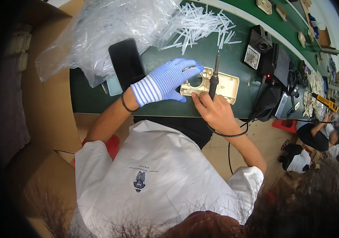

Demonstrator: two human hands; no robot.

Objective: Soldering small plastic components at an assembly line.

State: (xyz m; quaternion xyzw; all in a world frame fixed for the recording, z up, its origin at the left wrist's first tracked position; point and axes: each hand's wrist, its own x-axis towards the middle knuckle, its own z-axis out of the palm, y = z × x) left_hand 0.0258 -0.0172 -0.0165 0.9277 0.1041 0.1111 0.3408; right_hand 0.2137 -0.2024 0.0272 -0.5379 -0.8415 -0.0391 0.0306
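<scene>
Cream plastic case point(228, 88) lies on the green table point(169, 109), in front of the person, hollow side up, a large round opening toward its left end. All places below are taken from it.

Left hand point(167, 81), in a striped blue glove: over the case's left end, fingertips at the far edge, thumb near the near corner. Cannot tell whether it pinches the case or only rests there.

Right hand point(217, 115), bare: at the near edge, closed around a soldering iron point(214, 82), whose shaft crosses above the case, tip pointing past its far side. Index fingertip looks to be at the near edge.

Beyond the case: loose clear tubes point(201, 25), close to the tip in this view; height gap unclear. Far left: clear plastic bag point(98, 35). Left: dark phone point(126, 63). Right: black box with a red light point(274, 65).

Risks, judged: if the iron is hot, a small forward drift could melt tubes; dipping the shaft could scar the case or scorch the glove. Cord point(237, 135), looped by the right wrist, could snag and jerk the tip. A loose left hold would let the case skid.
</scene>
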